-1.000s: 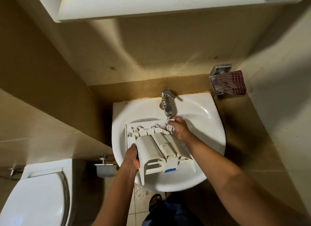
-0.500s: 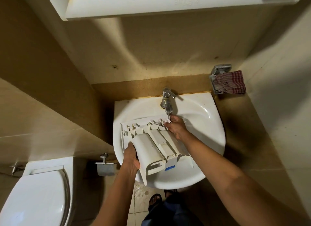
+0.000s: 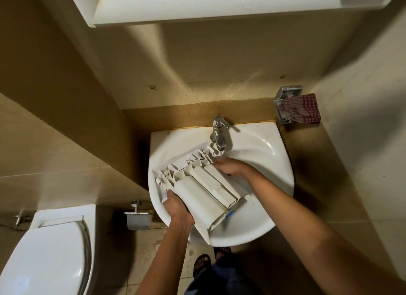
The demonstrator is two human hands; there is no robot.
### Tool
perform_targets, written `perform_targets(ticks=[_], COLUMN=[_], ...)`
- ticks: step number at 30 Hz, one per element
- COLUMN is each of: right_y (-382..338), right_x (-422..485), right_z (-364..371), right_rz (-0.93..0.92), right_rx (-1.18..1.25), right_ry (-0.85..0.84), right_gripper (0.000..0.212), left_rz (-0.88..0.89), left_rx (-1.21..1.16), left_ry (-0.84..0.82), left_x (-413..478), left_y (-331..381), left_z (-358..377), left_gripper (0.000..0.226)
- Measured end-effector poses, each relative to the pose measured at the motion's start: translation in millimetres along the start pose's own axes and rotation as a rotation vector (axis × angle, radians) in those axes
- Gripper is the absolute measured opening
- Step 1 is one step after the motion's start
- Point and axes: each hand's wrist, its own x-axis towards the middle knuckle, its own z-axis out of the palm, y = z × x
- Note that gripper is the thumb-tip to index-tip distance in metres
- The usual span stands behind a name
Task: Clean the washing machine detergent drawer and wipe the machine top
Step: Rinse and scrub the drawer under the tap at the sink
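Observation:
The off-white detergent drawer (image 3: 202,191) lies upside down and tilted across the white sink (image 3: 263,218), its ribbed far end up near the chrome tap (image 3: 219,134). A thin stream of water runs from the tap onto the drawer's far right corner. My left hand (image 3: 179,209) grips the drawer's near left side by its front panel. My right hand (image 3: 230,166) rests on the far right part of the drawer just under the stream; its fingertips are hidden from view.
A red checked cloth (image 3: 301,109) hangs from a metal holder on the right wall. A toilet (image 3: 44,257) stands at lower left, with a paper holder (image 3: 137,218) beside the sink. A white cabinet (image 3: 197,7) hangs overhead. My sandalled feet are below the sink.
The drawer has turned, its far end swinging up and right toward the tap. My right hand stays at the stream on the drawer's corner; my left hand keeps its grip.

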Motion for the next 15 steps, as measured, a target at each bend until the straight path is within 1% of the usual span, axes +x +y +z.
perform_targets(ticks=[2,4,5,7,10,11,13,15], right_y=[3.7,6.1,5.7,4.4,1.2,0.9,-0.2,-3.4], right_x=[-4.0,-6.2,-5.9,-2.2,6.6,10.0,15.3,16.5], right_z=[5.1,10.6,11.3,7.2,-2.7,-5.2,-7.5,-9.0], right_rz=[-0.105,-0.185,-0.202,-0.154,0.029,0.085,0.150,0.173], right_rx=[-0.002,0.118,0.216,0.503,1.156,1.339,1.546,1.635], right_ry=[-0.047,-0.034,0.005,0.093,0.115,0.109,0.095,0.097], right_gripper=[0.044,0.031,0.022,0.013,0.013,0.014,0.017,0.020], left_rz=[0.000,0.006,0.019,0.043,0.029,0.016,0.011,0.008], left_rx=[-0.070,-0.139,-0.166,-0.206,-0.271,-0.280,-0.271,-0.288], left_ry=[0.031,0.081,0.103,0.134,0.125,0.131,0.155,0.170], left_x=[-5.2,-14.1,-17.6,-22.8,-27.9,-28.4,-26.3,-23.4], left_y=[-6.6,-10.3,-12.0,-13.3,-15.5,-16.6,-20.5,-26.7], left_z=[-0.2,0.7,2.3,6.1,10.4,11.2,11.6,12.5], left_gripper=[0.035,0.034,0.033,0.034,0.034,0.035,0.039,0.044])
